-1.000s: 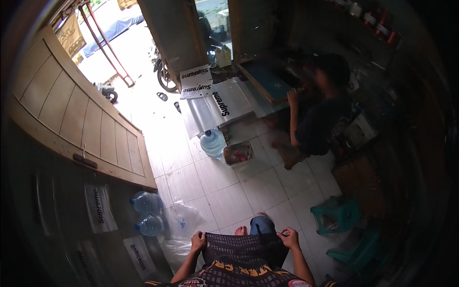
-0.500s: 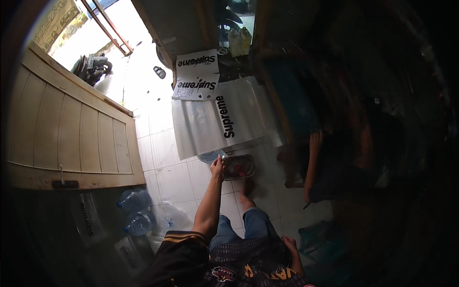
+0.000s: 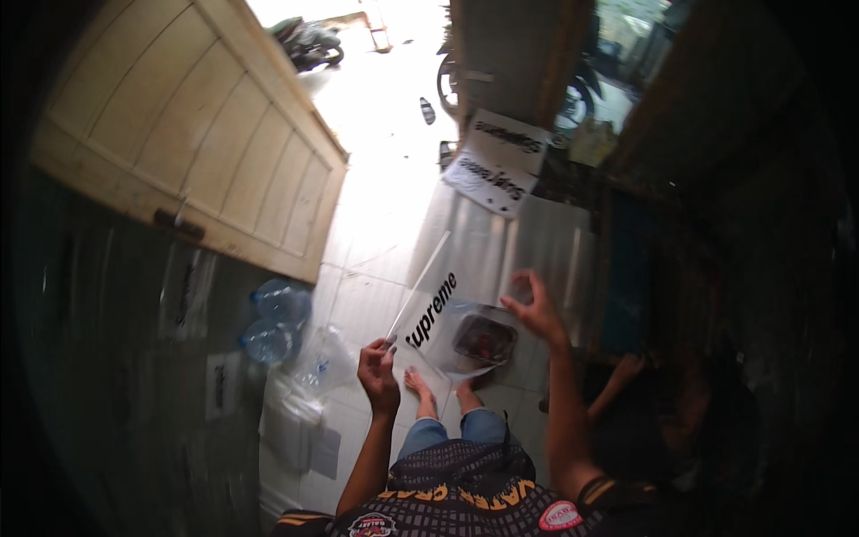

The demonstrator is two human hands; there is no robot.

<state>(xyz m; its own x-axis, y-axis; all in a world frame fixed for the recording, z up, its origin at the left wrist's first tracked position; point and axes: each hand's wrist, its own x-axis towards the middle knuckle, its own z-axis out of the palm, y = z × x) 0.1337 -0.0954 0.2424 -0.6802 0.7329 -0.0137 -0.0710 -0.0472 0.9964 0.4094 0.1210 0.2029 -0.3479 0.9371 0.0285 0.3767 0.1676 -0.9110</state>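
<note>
Low on the left, my left hand (image 3: pixel 379 371) is closed, pinching the corner of a clear plastic sheet (image 3: pixel 432 309) with black lettering. The sheet's pale edge runs up and away from my fingers. Off to the right, my right hand (image 3: pixel 535 311) is raised with its thumb and fingers apart in a curve; nothing shows between them. Below and left of it sits a dark rectangular tray (image 3: pixel 486 341) with reddish contents I cannot make out. Clear plastic shows around the tray.
Two printed white sheets (image 3: pixel 497 170) lie beyond the plastic. A wooden door (image 3: pixel 206 125) stands at the left, near large blue-tinted bottles (image 3: pixel 279 318) and plastic bags (image 3: pixel 295 407). Another person's hand (image 3: pixel 631 365) is at the right. Bright doorway with a motorcycle (image 3: pixel 307 45) behind.
My left hand has left the tray and lifted the plastic sheet's corner. My right hand has risen from beside my body to above the tray's right. The view has turned.
</note>
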